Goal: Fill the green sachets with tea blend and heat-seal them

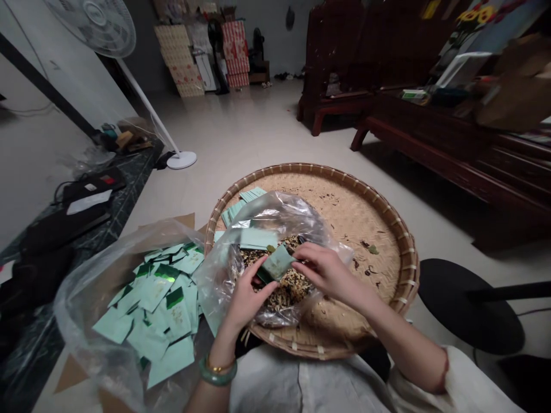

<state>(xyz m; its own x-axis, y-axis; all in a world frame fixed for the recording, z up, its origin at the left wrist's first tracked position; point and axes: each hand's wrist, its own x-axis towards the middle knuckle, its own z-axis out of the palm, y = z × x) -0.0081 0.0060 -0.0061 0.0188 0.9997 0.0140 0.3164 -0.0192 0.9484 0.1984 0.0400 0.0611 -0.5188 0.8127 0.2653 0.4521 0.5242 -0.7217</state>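
Note:
Over an open clear plastic bag of mixed dried tea, both hands hold one pale green sachet. My left hand grips its left side between thumb and fingers. At its right edge, my right hand pinches with the fingertips; whether a bit of leaf is also between them cannot be made out. A stack of flat sachets lies on the tea just behind. More stacked sachets rest on the round woven bamboo tray under the bag.
To the left, a box lined with a plastic bag holds many green sachets. A white standing fan is beyond it. Dark wooden furniture stands right; a round black base is beside the tray.

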